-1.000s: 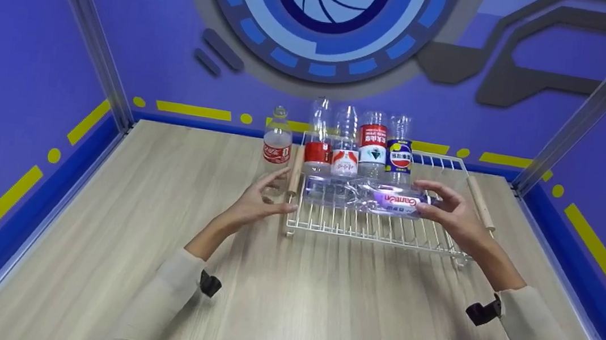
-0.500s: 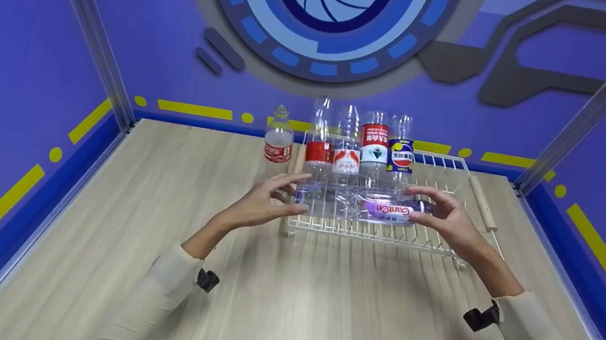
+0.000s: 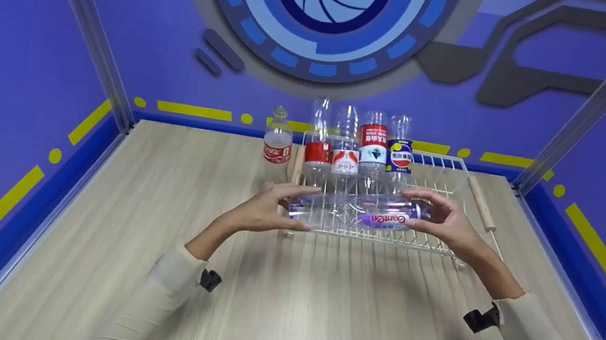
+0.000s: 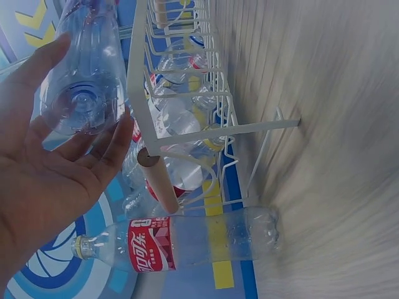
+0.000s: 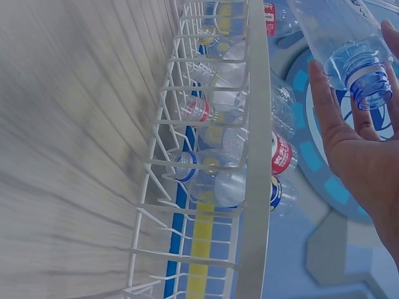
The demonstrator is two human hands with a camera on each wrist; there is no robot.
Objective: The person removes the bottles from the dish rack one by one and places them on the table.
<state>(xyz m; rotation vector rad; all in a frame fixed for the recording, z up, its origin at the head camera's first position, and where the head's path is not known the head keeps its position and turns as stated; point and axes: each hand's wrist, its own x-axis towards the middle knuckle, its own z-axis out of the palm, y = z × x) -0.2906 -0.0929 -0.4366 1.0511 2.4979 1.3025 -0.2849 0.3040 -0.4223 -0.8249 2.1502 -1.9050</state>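
Note:
A clear plastic bottle [image 3: 341, 213] with a purple-and-white Ganten label lies level between both hands, above the front of a white wire rack [image 3: 369, 238]. The left hand [image 3: 261, 209] holds its base end, thumb on one side and fingers on the other, as the left wrist view shows. Around the neck end are the thumb and fingers of the right hand [image 3: 448, 221]. The capless mouth [image 5: 373, 93] tilts past the fingers in the right wrist view. Upside down in the rack's back row stand several other bottles, among them one with a blue Pepsi label [image 3: 399, 156].
Just left of the rack, a clear Coca-Cola bottle [image 3: 277, 149] stands upright on the wooden table [image 3: 287, 305]. Wooden handles [image 3: 480, 203] sit at the rack's sides. A patterned blue-purple wall [image 3: 187, 83] rises close behind.
The left hand has moved from beside the rack's left handle onto the bottle's base end. The bottle has come toward the person, its base end swinging nearer, with the right hand staying on the neck end.

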